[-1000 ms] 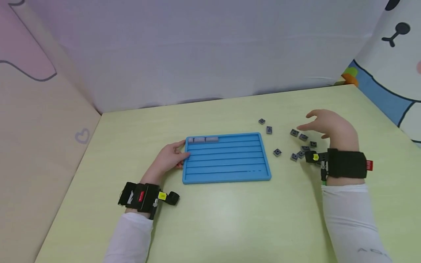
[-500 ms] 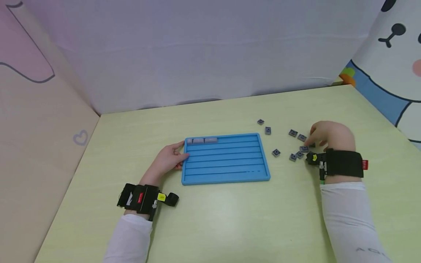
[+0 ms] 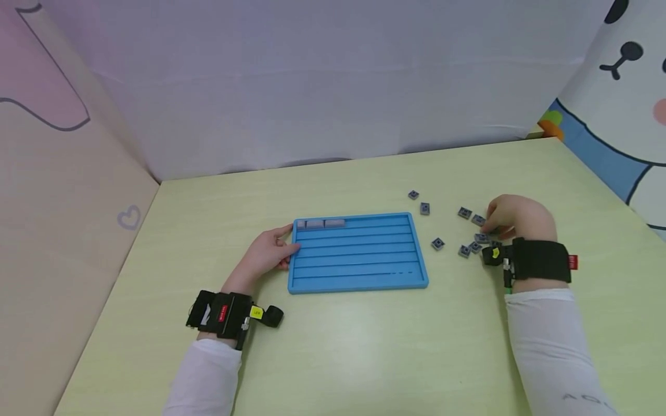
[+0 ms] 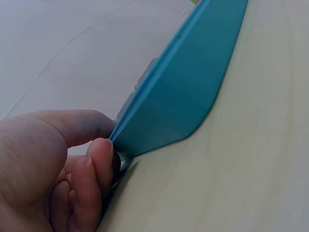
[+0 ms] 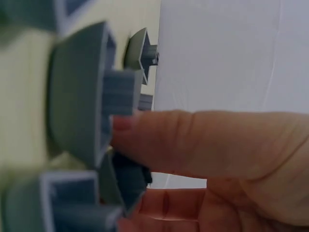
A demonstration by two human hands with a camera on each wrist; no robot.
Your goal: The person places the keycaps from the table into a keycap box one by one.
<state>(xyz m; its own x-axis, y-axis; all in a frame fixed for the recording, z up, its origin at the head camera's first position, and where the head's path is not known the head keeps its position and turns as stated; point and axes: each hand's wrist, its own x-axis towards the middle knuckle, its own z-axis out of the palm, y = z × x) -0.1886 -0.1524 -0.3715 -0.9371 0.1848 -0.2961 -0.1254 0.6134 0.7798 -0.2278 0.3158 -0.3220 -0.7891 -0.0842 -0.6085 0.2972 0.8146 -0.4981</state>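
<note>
My left hand (image 3: 265, 249) grips the left rim of a ridged blue tray (image 3: 359, 255), thumb on top and fingers at its edge. In the left wrist view the tray's edge (image 4: 178, 92) looks tilted by the camera angle. Three grey keycaps (image 3: 335, 223) sit in the top row at its left end. To the right, my right hand (image 3: 520, 215) reaches down among loose upturned keycaps (image 3: 481, 238). The right wrist view has the thumb and fingers around a dark keycap (image 5: 126, 181), pinching it; a larger keycap (image 5: 79, 96) stands in front of the thumb tip.
Several loose keycaps lie right of the tray, among them one (image 3: 437, 244) near its side and two, one (image 3: 425, 208) and another (image 3: 413, 195), towards the back. Black camera straps circle both wrists. A pale curtain (image 3: 333, 86) hangs behind the table (image 3: 354, 346).
My right hand has come down from above the keycaps, its spread fingers closing around one in the cluster. My left hand and the tray stay in place.
</note>
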